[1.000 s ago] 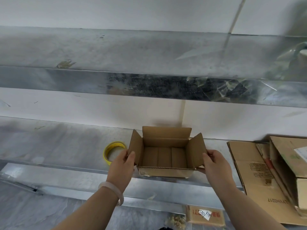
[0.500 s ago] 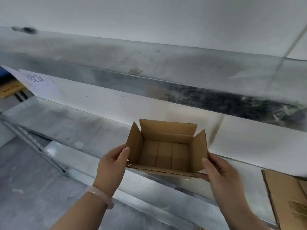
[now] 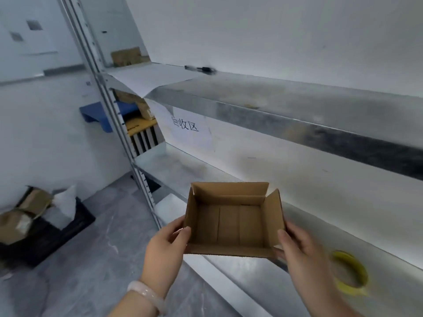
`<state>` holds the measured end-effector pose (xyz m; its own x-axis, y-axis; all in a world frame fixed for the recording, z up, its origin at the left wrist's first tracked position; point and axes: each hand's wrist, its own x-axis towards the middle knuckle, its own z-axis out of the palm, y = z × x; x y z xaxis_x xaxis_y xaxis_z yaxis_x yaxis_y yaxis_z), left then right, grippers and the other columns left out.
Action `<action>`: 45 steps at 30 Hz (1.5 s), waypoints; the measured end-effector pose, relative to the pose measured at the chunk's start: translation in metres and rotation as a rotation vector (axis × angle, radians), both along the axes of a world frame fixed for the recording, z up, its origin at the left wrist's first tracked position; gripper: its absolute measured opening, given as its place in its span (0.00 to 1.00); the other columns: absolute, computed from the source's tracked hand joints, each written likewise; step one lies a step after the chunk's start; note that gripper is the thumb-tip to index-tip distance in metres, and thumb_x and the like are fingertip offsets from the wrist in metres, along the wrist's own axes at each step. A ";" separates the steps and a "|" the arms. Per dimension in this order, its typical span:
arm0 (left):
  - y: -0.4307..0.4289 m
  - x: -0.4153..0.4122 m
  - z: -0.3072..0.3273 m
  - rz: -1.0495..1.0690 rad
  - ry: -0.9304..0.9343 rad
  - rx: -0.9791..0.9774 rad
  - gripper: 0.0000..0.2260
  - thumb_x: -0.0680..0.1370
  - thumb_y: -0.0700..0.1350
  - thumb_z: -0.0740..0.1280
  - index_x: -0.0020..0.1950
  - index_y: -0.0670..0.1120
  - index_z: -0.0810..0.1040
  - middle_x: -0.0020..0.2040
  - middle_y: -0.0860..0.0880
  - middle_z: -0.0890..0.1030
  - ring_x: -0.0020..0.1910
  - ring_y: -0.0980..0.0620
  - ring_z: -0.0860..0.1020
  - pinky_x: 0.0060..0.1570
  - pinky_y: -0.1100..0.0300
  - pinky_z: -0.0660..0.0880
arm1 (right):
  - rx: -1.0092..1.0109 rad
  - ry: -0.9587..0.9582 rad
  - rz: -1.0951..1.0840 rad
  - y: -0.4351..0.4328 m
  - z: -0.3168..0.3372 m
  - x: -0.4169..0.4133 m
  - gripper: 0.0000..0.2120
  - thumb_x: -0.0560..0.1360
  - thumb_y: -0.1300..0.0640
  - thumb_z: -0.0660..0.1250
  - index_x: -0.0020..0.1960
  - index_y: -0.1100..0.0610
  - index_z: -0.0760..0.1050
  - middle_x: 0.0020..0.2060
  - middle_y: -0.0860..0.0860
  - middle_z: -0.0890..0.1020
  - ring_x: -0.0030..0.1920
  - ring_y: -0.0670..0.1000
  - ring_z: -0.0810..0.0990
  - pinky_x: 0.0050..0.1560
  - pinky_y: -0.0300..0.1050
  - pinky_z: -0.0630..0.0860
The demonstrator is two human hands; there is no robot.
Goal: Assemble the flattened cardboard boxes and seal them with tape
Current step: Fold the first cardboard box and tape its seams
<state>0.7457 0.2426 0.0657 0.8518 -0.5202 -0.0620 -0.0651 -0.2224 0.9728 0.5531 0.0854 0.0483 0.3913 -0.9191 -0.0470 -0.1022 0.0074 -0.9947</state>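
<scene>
Left grip [image 3: 167, 245] and right grip [image 3: 300, 248] each pinch one side of a small open cardboard box [image 3: 231, 225], thumbs pressed against its side flaps. It is held in the air, in front of a metal shelf [image 3: 174, 165]. Yellow tape roll [image 3: 362, 270] lies on the shelf near the right grip (the top looks untaped). Probably best: set it down, fold flaps square, then tape.

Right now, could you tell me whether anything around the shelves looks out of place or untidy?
Mostly the black crate on the floor at left: crumpled cardboard and white material stick out over its rim. A pen lies loose on the upper shelf. The box between the left hand and right hand looks sound.
</scene>
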 end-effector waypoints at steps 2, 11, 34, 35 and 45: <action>0.014 0.043 -0.001 0.045 0.013 0.000 0.11 0.77 0.44 0.66 0.48 0.62 0.81 0.44 0.65 0.83 0.44 0.65 0.81 0.45 0.65 0.75 | -0.009 0.011 0.052 0.011 0.000 0.051 0.11 0.81 0.57 0.63 0.55 0.41 0.77 0.52 0.46 0.83 0.48 0.50 0.85 0.42 0.37 0.80; 0.028 0.185 -0.014 0.116 0.085 0.015 0.09 0.78 0.48 0.65 0.50 0.63 0.81 0.48 0.59 0.84 0.49 0.57 0.82 0.56 0.51 0.77 | -0.018 0.123 0.135 0.007 0.002 0.204 0.12 0.81 0.57 0.62 0.55 0.41 0.78 0.48 0.42 0.84 0.45 0.45 0.85 0.40 0.34 0.79; -0.064 0.395 -0.053 0.324 0.640 -0.252 0.09 0.80 0.38 0.60 0.58 0.41 0.76 0.57 0.39 0.78 0.55 0.45 0.78 0.57 0.48 0.77 | 0.065 0.382 0.030 -0.086 -0.016 0.480 0.35 0.75 0.46 0.67 0.78 0.50 0.56 0.75 0.50 0.65 0.72 0.54 0.68 0.63 0.48 0.67; -0.065 0.402 -0.051 0.310 0.677 -0.256 0.09 0.81 0.38 0.59 0.58 0.43 0.76 0.58 0.39 0.78 0.56 0.44 0.78 0.58 0.46 0.76 | 0.125 0.395 0.015 -0.079 -0.017 0.481 0.36 0.75 0.44 0.68 0.78 0.49 0.57 0.74 0.50 0.67 0.70 0.55 0.69 0.62 0.49 0.69; -0.056 0.460 -0.040 -0.250 0.577 0.121 0.07 0.79 0.46 0.66 0.57 0.52 0.76 0.58 0.50 0.77 0.57 0.50 0.76 0.63 0.47 0.73 | 0.319 0.203 -0.078 -0.042 -0.049 0.539 0.28 0.75 0.55 0.69 0.71 0.43 0.63 0.60 0.46 0.78 0.54 0.51 0.79 0.54 0.54 0.79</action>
